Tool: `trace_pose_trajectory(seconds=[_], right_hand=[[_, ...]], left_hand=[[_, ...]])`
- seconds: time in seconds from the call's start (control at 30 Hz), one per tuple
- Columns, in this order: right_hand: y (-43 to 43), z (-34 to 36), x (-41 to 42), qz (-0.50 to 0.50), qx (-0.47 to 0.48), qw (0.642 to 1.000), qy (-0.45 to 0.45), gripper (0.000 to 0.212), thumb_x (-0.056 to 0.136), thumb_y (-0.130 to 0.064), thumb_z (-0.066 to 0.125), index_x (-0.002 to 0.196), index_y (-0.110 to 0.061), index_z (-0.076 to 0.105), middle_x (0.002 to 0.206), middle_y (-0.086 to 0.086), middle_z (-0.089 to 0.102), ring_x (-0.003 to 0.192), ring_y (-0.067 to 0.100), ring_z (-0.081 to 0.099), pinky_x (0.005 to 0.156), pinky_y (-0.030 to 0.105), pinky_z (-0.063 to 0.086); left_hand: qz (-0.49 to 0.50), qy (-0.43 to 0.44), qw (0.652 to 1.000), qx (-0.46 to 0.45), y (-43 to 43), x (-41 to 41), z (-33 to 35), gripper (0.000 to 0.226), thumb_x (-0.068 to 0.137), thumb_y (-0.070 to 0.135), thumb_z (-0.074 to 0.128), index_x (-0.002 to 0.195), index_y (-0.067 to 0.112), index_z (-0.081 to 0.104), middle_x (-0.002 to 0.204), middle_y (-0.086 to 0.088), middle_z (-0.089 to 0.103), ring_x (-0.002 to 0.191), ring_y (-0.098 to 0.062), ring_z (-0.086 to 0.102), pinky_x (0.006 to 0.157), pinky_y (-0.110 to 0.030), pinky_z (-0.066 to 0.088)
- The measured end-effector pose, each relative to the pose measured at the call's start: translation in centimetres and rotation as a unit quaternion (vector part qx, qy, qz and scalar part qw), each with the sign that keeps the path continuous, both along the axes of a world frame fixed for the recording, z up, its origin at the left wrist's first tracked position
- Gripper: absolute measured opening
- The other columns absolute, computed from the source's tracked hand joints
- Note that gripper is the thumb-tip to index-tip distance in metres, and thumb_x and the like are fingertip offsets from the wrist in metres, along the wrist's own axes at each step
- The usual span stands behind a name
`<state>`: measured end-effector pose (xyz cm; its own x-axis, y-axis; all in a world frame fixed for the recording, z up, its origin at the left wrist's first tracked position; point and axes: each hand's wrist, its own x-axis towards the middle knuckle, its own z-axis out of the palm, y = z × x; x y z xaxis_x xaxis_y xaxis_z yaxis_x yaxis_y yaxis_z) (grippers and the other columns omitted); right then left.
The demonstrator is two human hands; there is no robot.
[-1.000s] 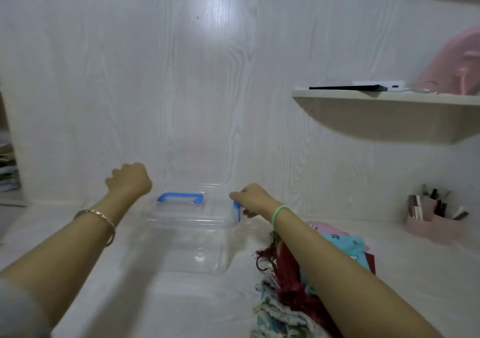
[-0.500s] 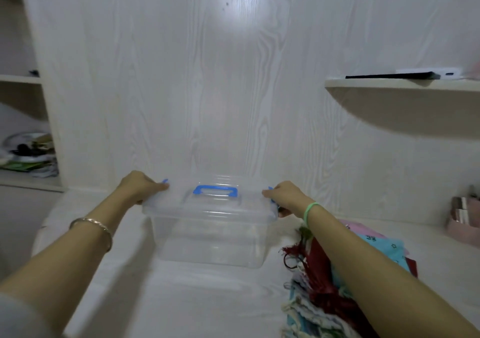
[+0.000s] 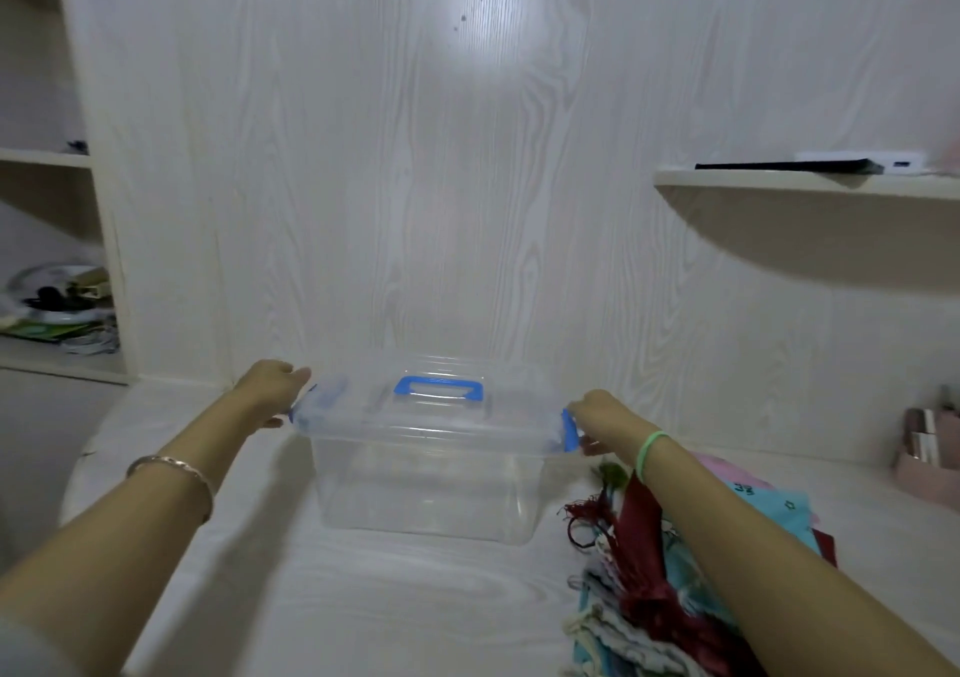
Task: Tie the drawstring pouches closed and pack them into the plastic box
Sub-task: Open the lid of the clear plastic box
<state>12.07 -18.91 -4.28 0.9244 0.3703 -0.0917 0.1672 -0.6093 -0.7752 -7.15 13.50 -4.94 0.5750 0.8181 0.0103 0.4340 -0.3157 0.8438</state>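
- Looking from the head camera, the clear plastic box (image 3: 423,473) sits on the white wood-grain table (image 3: 363,598), lid on, with a blue handle (image 3: 439,390) on top and a blue latch at each end
- Left hand (image 3: 270,390) rests against the box's left-end latch (image 3: 311,408), fingers curled onto it; right hand (image 3: 597,416) pinches the right-end latch (image 3: 569,429) with thumb below. How firmly either grips, I cannot tell
- Drawstring pouches (image 3: 675,572) lie in a loose heap just right of the box and nearer the camera, under the right forearm; red tassels and teal and pink cloth show, none inside the box
- Judging by look, the box is light, stiff and smooth, likely to slide when a latch is pulled, so holding both ends suits it; the lid probably flexes
- Pouches should be soft, limp and light, best taken at the neck by the cords, which may tangle
- Right of the box, against the wall, stands a pink holder (image 3: 930,460)
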Motion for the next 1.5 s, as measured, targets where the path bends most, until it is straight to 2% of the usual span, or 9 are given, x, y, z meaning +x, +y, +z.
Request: trace_pose_trajectory(seconds=[0.13, 0.23, 0.4, 0.6, 0.77, 0.9, 1.07, 1.2, 1.5], right_hand=[[-0.6, 1.7, 0.2, 0.028, 0.016, 0.998, -0.054, 0.029, 0.097, -0.026, 0.05, 0.074, -0.007, 0.051, 0.072, 0.005, 0.047, 0.06, 0.016, 0.039, 0.055, 0.027, 0.032], [0.3, 2.5, -1.4, 0.075, -0.031, 0.997, -0.015, 0.042, 0.096, -0.044, 0.05, 0.082, -0.005, 0.058, 0.077, 0.007, 0.058, 0.066, 0.019, 0.051, 0.058, 0.025, 0.041], [1.5, 3.0, -2.5, 0.069, -0.026, 0.997, -0.012, 0.032, 0.092, -0.027, 0.06, 0.071, -0.009, 0.044, 0.063, 0.006, 0.044, 0.053, 0.017, 0.039, 0.052, 0.025, 0.033], [1.0, 6.5, -3.5, 0.042, 0.011, 0.997, -0.063, 0.023, 0.092, -0.018, 0.06, 0.076, -0.003, 0.052, 0.07, 0.006, 0.051, 0.06, 0.016, 0.045, 0.052, 0.026, 0.035], [2.9, 9.3, -3.6, 0.073, 0.204, 0.97, -0.111, 0.032, 0.09, -0.012, 0.065, 0.119, 0.0, 0.059, 0.09, 0.011, 0.06, 0.066, 0.014, 0.055, 0.057, 0.019, 0.044], [6.2, 9.8, -5.2, 0.143, 0.258, 0.953, -0.076, 0.068, 0.09, -0.011, 0.065, 0.149, -0.005, 0.031, 0.13, 0.014, 0.053, 0.107, 0.024, 0.059, 0.086, 0.033, 0.056], [9.8, 6.3, -8.8, 0.267, 0.028, 0.954, -0.132, 0.059, 0.091, -0.038, 0.063, 0.133, 0.003, 0.053, 0.118, 0.016, 0.062, 0.096, 0.021, 0.057, 0.088, 0.036, 0.051], [11.4, 2.2, -11.5, 0.377, -0.123, 0.901, -0.175, 0.052, 0.086, -0.024, 0.071, 0.132, -0.006, 0.057, 0.116, 0.006, 0.066, 0.103, 0.018, 0.06, 0.091, 0.025, 0.045], [8.8, 0.9, -11.5, 0.405, -0.019, 0.908, -0.106, 0.038, 0.077, 0.012, 0.051, 0.104, -0.004, 0.072, 0.098, 0.012, 0.072, 0.088, 0.018, 0.063, 0.08, 0.03, 0.054]], left_hand=[[-0.01, 0.036, 0.996, 0.082, 0.4, -0.6, 2.0, 0.036, 0.094, 0.035, 0.055, 0.09, 0.001, 0.067, 0.095, -0.016, 0.066, 0.088, -0.034, 0.063, 0.083, -0.041, 0.051], [-0.039, 0.113, 0.99, 0.068, -1.0, -0.4, 2.9, 0.038, 0.088, 0.035, 0.065, 0.074, 0.0, 0.063, 0.069, -0.012, 0.062, 0.062, -0.026, 0.057, 0.061, -0.029, 0.048], [-0.011, 0.13, 0.987, 0.089, -2.0, -0.2, 3.0, 0.039, 0.083, 0.031, 0.071, 0.061, 0.005, 0.05, 0.054, -0.008, 0.048, 0.05, -0.022, 0.044, 0.056, -0.027, 0.037], [-0.032, -0.063, 0.997, -0.022, -2.5, -1.8, 6.1, 0.026, 0.083, 0.023, 0.073, 0.07, 0.007, 0.056, 0.061, -0.01, 0.052, 0.05, -0.02, 0.046, 0.044, -0.019, 0.045], [-0.187, -0.297, 0.899, -0.264, -3.4, -6.4, 12.0, 0.01, 0.094, 0.016, 0.054, 0.097, 0.011, 0.062, 0.079, -0.002, 0.07, 0.054, -0.006, 0.065, 0.045, -0.016, 0.052], [-0.206, -0.443, 0.872, -0.032, -2.9, -11.1, 15.6, 0.014, 0.095, 0.007, 0.051, 0.1, 0.013, 0.063, 0.109, -0.002, 0.071, 0.097, -0.017, 0.07, 0.085, -0.036, 0.057], [-0.143, -0.296, 0.898, 0.293, -1.3, -14.6, 18.0, 0.027, 0.085, 0.011, 0.067, 0.112, 0.009, 0.064, 0.106, 0.005, 0.072, 0.097, -0.008, 0.069, 0.076, -0.014, 0.055], [-0.128, -0.142, 0.915, 0.355, 0.7, -12.2, 14.1, 0.022, 0.077, 0.002, 0.076, 0.084, 0.022, 0.071, 0.091, -0.001, 0.074, 0.083, -0.01, 0.068, 0.077, -0.006, 0.048], [-0.115, -0.076, 0.933, 0.333, 1.5, -7.6, 2.5, 0.018, 0.076, 0.003, 0.077, 0.088, 0.017, 0.075, 0.091, 0.0, 0.075, 0.086, -0.013, 0.07, 0.08, -0.025, 0.049]])
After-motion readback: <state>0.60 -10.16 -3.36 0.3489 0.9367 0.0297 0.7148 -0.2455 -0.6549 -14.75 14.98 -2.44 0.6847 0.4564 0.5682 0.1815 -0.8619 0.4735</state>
